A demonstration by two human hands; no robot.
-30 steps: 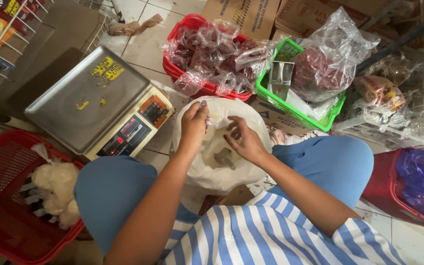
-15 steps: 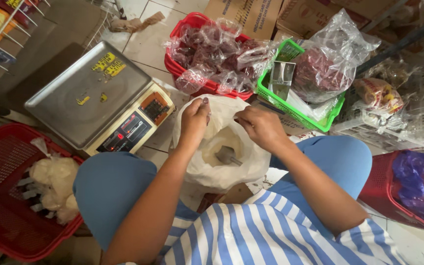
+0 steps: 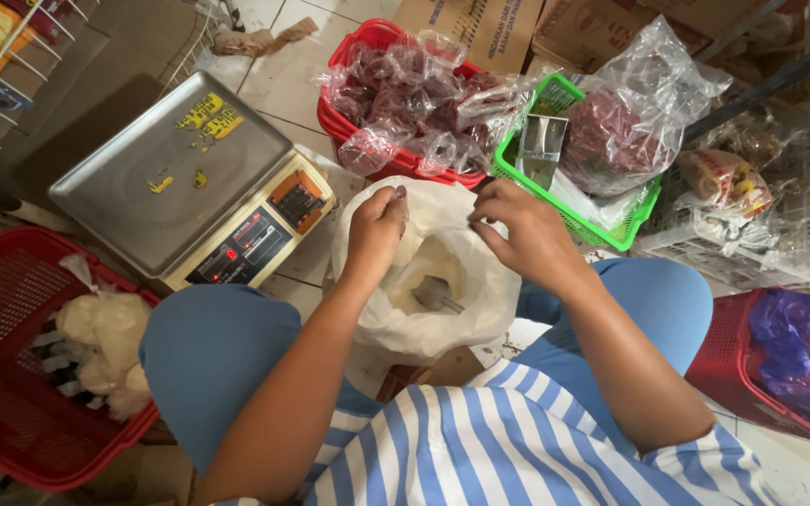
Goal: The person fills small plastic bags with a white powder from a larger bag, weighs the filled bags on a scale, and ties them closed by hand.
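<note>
1. Nearest to me, between my knees, stands the big white sack (image 3: 424, 309), its mouth rolled open and a pale powder filling it. A metal scoop (image 3: 435, 296) lies sunk in the powder with nothing holding it, so no scooping is under way now.
2. My left hand (image 3: 377, 230) is closed, fingers pinched on something thin and clear at the sack's far rim; it looks like a small plastic bag, though I cannot tell for sure.
3. My right hand (image 3: 522, 230) hovers over the same rim, fingers curled and pinching at the same thin film. Both hands seem busy opening or holding that film, so I judge that this portion has not been filled yet.
4. At my left, the near red basket (image 3: 11, 375) holds a few tied packets of white powder (image 3: 105, 347). These I take as finished portions: some of the work is done, and the sack's fullness says much is left.
5. Beyond it on the floor sits the digital scale (image 3: 189, 187), its steel pan bare, so nothing is being weighed at present.
6. Farther off, a second red basket (image 3: 358, 56) is heaped with packets of dark red goods, and the green basket (image 3: 611, 225) beside it carries a larger clear bag of the same and another metal scoop (image 3: 543, 145).
</note>
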